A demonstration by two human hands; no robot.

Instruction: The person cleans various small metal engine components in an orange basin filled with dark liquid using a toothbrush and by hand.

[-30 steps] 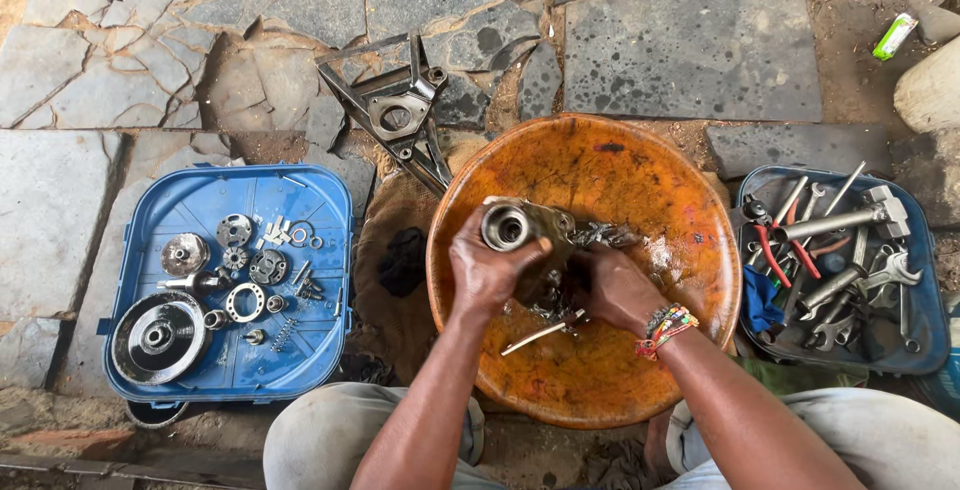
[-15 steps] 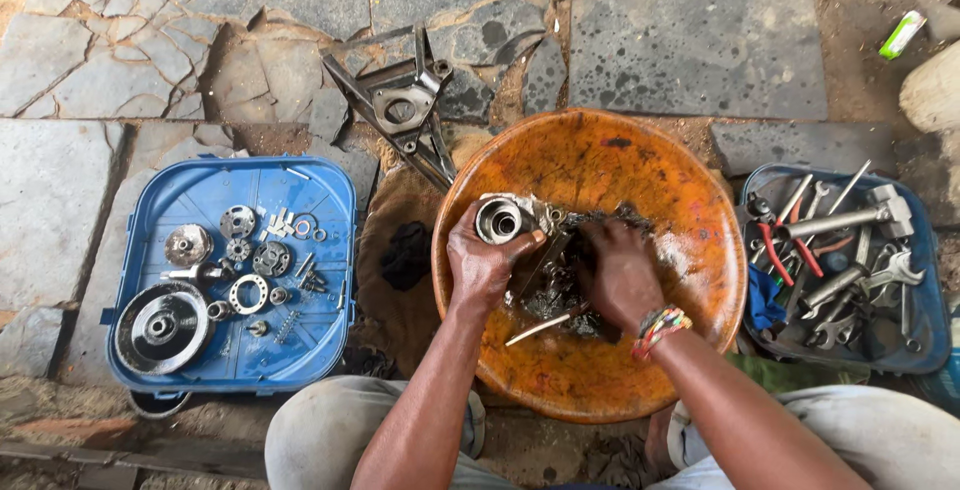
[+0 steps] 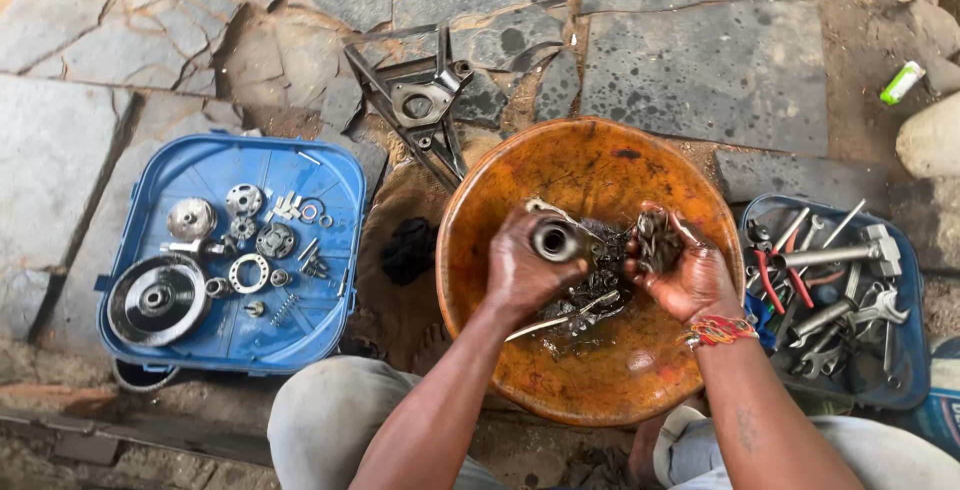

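My left hand (image 3: 525, 270) grips a grey metal housing (image 3: 556, 240) with a round bore, held over the middle of a round orange basin (image 3: 590, 155). My right hand (image 3: 685, 270) is turned palm up just to its right and holds a small dark, greasy part (image 3: 656, 238). Dirty liquid and more metal parts (image 3: 590, 300) lie in the bottom of the basin under both hands. A thin metal rod (image 3: 545, 325) rests there too.
A blue tray (image 3: 215, 175) at the left holds a disc, gears, washers and small parts. A blue box (image 3: 880, 370) at the right holds spanners, pliers and a hammer. A metal bracket (image 3: 415, 105) lies on the cracked stone floor behind the basin. A green tube (image 3: 902, 82) lies far right.
My right hand rose out of the basin and turned palm up with a dark part in it. My left hand tilted the housing and shifted right. The view moved slightly.
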